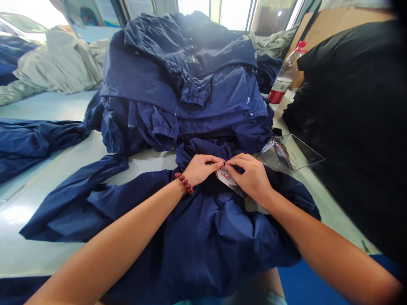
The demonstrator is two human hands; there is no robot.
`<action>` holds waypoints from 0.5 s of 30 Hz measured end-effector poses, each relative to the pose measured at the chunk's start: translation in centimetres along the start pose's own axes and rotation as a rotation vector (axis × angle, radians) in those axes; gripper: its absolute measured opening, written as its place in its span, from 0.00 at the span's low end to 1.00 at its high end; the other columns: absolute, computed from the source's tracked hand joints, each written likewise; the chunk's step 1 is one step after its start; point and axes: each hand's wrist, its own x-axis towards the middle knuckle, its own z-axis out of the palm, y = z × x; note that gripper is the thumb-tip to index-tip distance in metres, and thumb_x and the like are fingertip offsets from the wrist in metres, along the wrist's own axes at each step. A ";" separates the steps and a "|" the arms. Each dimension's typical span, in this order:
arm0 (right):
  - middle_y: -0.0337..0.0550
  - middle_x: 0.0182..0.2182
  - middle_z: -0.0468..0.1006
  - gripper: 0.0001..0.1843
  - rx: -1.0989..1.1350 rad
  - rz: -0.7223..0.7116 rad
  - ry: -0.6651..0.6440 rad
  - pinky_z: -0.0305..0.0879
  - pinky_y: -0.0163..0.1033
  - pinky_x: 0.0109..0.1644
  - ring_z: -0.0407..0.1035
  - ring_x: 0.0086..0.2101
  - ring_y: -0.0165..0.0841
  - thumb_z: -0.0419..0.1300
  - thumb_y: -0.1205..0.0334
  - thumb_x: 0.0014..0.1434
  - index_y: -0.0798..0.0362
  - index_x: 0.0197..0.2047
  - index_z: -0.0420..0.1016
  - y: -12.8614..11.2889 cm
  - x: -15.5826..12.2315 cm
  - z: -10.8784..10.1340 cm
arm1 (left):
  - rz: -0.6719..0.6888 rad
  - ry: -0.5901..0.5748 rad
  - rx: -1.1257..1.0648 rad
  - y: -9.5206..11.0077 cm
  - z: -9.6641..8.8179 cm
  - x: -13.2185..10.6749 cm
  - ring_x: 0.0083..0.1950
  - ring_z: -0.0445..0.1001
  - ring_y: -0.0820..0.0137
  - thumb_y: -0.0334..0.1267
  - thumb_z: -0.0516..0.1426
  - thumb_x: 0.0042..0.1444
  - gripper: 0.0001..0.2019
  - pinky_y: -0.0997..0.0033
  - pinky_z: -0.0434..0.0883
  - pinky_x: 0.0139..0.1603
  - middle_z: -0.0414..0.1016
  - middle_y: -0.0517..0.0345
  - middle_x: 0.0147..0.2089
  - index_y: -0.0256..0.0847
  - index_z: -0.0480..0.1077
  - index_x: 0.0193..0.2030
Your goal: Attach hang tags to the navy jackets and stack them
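Note:
A navy jacket (197,228) lies spread in front of me, one sleeve stretched out to the left. Over its collar area my left hand (203,168) and my right hand (251,173) meet fingertip to fingertip, both closed in a pinch. Between and below the fingers hangs a white hang tag (228,180) with red print, partly covered by my right hand. Both hands seem to pinch the tag's thin dark string at its top, though the fingertips hide most of it. A dark red bead bracelet (184,183) circles my left wrist.
Behind the jacket rises a pile of folded navy jackets (190,97). To the right are a clear plastic box (305,154) with tags, a red-capped bottle (281,80) and a large black cloth heap (352,118). Grey garments (63,63) lie at the far left on the table (76,106).

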 end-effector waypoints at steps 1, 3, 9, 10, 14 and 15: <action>0.44 0.39 0.84 0.05 -0.002 0.001 0.002 0.71 0.47 0.50 0.77 0.41 0.40 0.65 0.63 0.66 0.50 0.41 0.84 0.0 0.0 0.0 | -0.007 0.009 -0.020 0.0 0.1 0.0 0.51 0.82 0.62 0.46 0.66 0.58 0.14 0.64 0.74 0.58 0.86 0.52 0.49 0.39 0.85 0.44; 0.44 0.39 0.85 0.05 -0.004 0.007 0.010 0.71 0.47 0.50 0.77 0.41 0.40 0.65 0.63 0.66 0.49 0.41 0.85 -0.1 0.0 0.1 | -0.029 0.024 -0.055 0.1 0.2 -0.1 0.50 0.82 0.62 0.46 0.67 0.57 0.14 0.65 0.75 0.57 0.86 0.52 0.47 0.39 0.85 0.43; 0.42 0.37 0.84 0.05 0.071 0.090 0.028 0.71 0.44 0.47 0.76 0.39 0.38 0.65 0.66 0.63 0.49 0.38 0.84 -0.1 0.1 0.4 | -0.067 0.045 -0.066 0.3 0.5 -0.2 0.45 0.83 0.63 0.46 0.67 0.56 0.15 0.65 0.76 0.53 0.87 0.51 0.44 0.37 0.85 0.44; 0.42 0.37 0.84 0.05 0.090 0.113 0.028 0.71 0.43 0.46 0.76 0.37 0.37 0.65 0.66 0.62 0.49 0.37 0.84 -0.1 0.1 0.4 | -0.061 0.045 -0.047 0.3 0.5 -0.3 0.45 0.83 0.63 0.46 0.67 0.56 0.15 0.65 0.76 0.53 0.87 0.51 0.43 0.37 0.85 0.44; 0.40 0.35 0.82 0.02 0.119 0.184 0.010 0.68 0.41 0.42 0.73 0.34 0.36 0.66 0.66 0.58 0.49 0.35 0.81 0.1 0.1 0.3 | -0.052 0.019 0.047 0.4 0.5 -0.3 0.45 0.83 0.63 0.45 0.67 0.55 0.15 0.67 0.76 0.52 0.87 0.53 0.43 0.37 0.84 0.45; 0.40 0.35 0.82 0.02 0.122 0.190 0.002 0.68 0.41 0.42 0.73 0.34 0.36 0.66 0.66 0.58 0.49 0.35 0.81 0.1 0.1 0.3 | -0.053 0.013 0.070 0.5 0.5 -0.4 0.46 0.83 0.63 0.45 0.67 0.55 0.15 0.67 0.76 0.51 0.87 0.53 0.43 0.37 0.84 0.45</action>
